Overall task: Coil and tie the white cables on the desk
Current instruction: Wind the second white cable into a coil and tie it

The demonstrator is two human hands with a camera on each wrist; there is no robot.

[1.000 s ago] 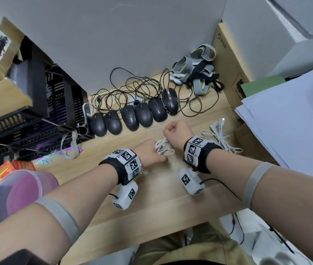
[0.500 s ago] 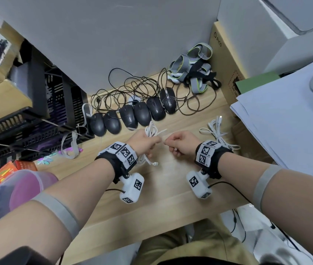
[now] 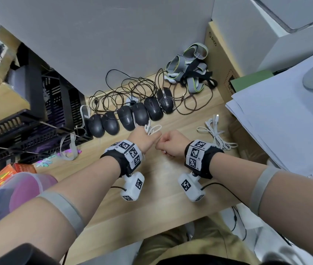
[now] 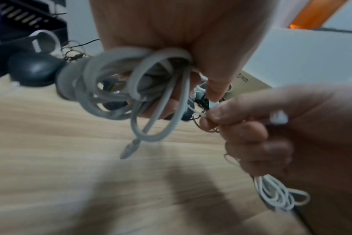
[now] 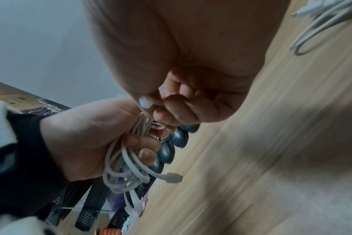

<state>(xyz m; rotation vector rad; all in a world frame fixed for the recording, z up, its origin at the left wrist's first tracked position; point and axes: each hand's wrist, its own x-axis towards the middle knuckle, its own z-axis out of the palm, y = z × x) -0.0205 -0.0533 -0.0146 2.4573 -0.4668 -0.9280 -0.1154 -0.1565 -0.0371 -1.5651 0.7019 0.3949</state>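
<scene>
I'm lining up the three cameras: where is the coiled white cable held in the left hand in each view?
Head: coiled white cable centre, poking above the left hand.
Left wrist: upper centre, under the palm.
Right wrist: lower left, plug dangling.
Shared landmark: row of black mice.

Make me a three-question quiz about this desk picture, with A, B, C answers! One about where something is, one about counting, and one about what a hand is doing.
1. Where is the loose white cable?
A. on the desk, right of the right hand
B. in the black rack
C. on the papers

2. How many black mice sit in the row?
A. three
B. six
C. nine

3. What is the left hand doing?
A. lying flat
B. pointing
C. gripping a coiled white cable

Answers: 1 A, it lies on the wood beside that wrist. 2 B, six line up below the black wires. 3 C, its fingers curl round the loops.
</scene>
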